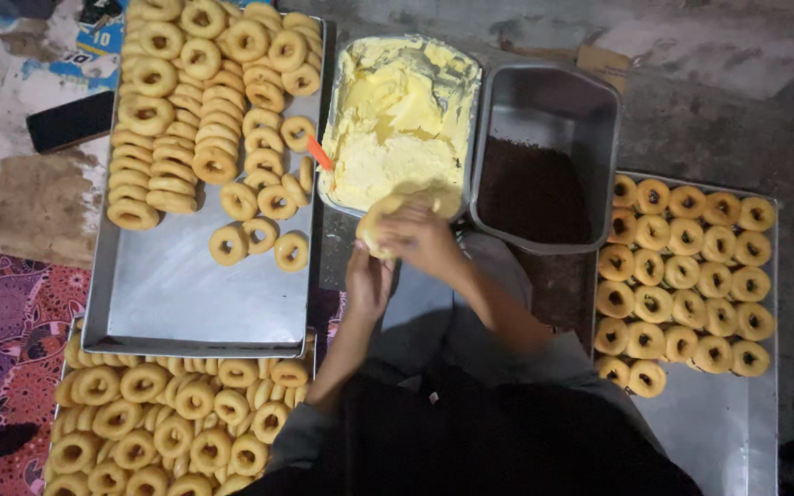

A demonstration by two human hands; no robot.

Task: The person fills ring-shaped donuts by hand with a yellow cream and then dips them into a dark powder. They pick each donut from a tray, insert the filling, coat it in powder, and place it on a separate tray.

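Together, both hands (402,253) hold a doughnut (380,220) beside the cream tub (400,115).

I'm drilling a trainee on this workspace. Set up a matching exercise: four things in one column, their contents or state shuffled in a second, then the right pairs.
Things:
1. Upper left tray
2. Middle tub
3. Steel pan
4. Right hand

States:
A. dark brown crumbs at the bottom
B. on a ring doughnut
C. pale yellow cream
D. plain doughnuts piled at the far end, near end bare

Pairs: 1-D, 2-C, 3-A, 4-B
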